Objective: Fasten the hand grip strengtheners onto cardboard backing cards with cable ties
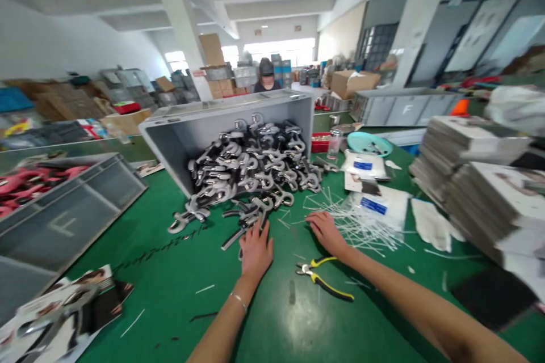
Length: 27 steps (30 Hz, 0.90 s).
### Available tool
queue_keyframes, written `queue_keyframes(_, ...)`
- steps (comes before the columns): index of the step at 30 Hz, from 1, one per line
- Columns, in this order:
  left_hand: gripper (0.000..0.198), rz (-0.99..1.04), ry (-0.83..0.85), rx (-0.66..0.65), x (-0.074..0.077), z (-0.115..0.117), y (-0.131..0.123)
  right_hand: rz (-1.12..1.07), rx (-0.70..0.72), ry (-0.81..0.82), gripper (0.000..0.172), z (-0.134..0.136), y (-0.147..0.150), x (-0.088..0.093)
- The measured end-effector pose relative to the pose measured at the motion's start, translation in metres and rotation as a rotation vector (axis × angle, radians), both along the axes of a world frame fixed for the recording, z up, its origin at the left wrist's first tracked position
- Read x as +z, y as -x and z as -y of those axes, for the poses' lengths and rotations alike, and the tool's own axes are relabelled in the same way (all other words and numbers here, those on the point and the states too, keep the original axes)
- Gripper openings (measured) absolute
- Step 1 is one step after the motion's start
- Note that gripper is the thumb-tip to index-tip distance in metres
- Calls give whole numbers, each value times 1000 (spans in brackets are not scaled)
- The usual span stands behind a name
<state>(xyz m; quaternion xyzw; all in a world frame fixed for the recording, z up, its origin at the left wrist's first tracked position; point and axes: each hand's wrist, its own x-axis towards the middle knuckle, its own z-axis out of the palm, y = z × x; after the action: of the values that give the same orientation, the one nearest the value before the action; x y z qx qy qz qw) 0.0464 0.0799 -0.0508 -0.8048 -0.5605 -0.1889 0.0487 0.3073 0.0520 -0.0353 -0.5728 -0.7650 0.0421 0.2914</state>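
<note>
My left hand [256, 250] reaches over the front of a heap of grey-and-black handled tools [251, 164] with curved, hook-like ends. Its fingers are stretched out and apart, with the tips touching the nearest tool [264, 204]. To the right, my right hand [327, 232] has its fingers drawn together at the edge of a loose pile of thin white plastic strips [370, 232], which look like cable ties. One strip seems to stick out from its fingertips. Below that hand lie pliers [317, 278] with yellow-and-black handles, jaws pointing left.
A grey crate [170, 144] lies tipped, its tools spilling onto the green table [170, 289]. Another grey crate [85, 204] with pink items stands left. Printed cards [472, 181] are stacked right, near a white glove [431, 224] and turquoise dish [361, 137]. A person [267, 82] is behind.
</note>
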Motion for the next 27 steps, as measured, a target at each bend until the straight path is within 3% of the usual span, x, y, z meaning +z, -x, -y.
queue_keyframes(5, 43, 20, -38, -27, -9, -8, 4, -18, -70, 63, 19, 77, -59, 27)
queue_keyframes(8, 42, 22, -47, -63, -12, -7, 7, -69, -171, 50, 22, 129, -107, 54)
queue_keyframes(11, 41, 144, -150, -32, -11, 2, -3, -194, -358, -51, 29, 190, -165, 93)
queue_keyframes(13, 41, 262, -221, -81, -2, 13, -27, -370, -577, -220, 27, 232, -212, 119)
queue_keyframes(15, 44, 367, -199, -216, 16, 27, -70, -536, -781, -413, 29, 271, -267, 137)
queue_keyframes(17, 51, 479, -37, -422, 40, 43, -129, -765, -905, -523, 33, 301, -326, 141)
queue_keyframes(20, 56, 692, 455, -590, 79, 68, -230, -880, -999, -478, 30, 323, -402, 124)
queue_keyframes(23, 57, 838, 813, -649, 111, 91, -319, -931, -1003, -384, 27, 319, -451, 101)
queue_keyframes(27, 68, 958, 1259, -769, 140, 115, -407, -988, -876, -235, 35, 291, -485, 90)
